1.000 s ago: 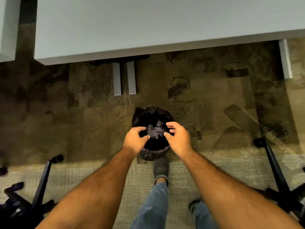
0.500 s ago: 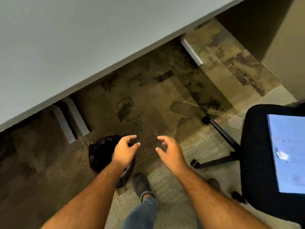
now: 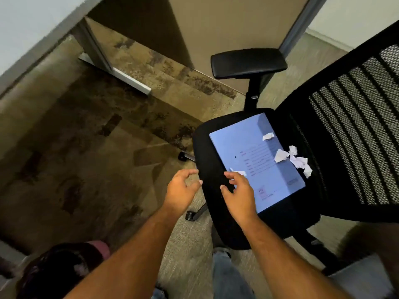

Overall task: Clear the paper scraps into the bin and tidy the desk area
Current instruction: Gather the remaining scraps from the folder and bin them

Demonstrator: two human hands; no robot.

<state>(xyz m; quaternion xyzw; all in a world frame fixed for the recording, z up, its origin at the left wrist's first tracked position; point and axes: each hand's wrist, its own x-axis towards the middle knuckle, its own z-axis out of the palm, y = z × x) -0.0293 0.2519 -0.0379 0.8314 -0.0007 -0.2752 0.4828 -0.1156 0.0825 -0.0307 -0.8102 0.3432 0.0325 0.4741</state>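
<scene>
A blue folder (image 3: 254, 156) lies on the seat of a black office chair (image 3: 218, 139). Several crumpled white paper scraps (image 3: 295, 158) sit on the folder's far right edge and on the seat beside it, and one small scrap (image 3: 239, 173) lies just past my right fingertips. My right hand (image 3: 239, 195) hovers over the folder's near corner, fingers apart, empty. My left hand (image 3: 182, 188) is at the seat's left edge, also open and empty. The bin with its black liner (image 3: 54, 270) stands at the bottom left on the carpet.
The chair's mesh back (image 3: 354, 130) fills the right side and its armrest (image 3: 248, 62) juts out behind the seat. A grey desk edge (image 3: 32, 37) and its leg (image 3: 121, 76) cross the upper left. Chair casters (image 3: 190, 215) stand near my left hand.
My view has swung right from the bin to the chair. Both hands left the bin's rim and now reach toward the seat and folder, still empty.
</scene>
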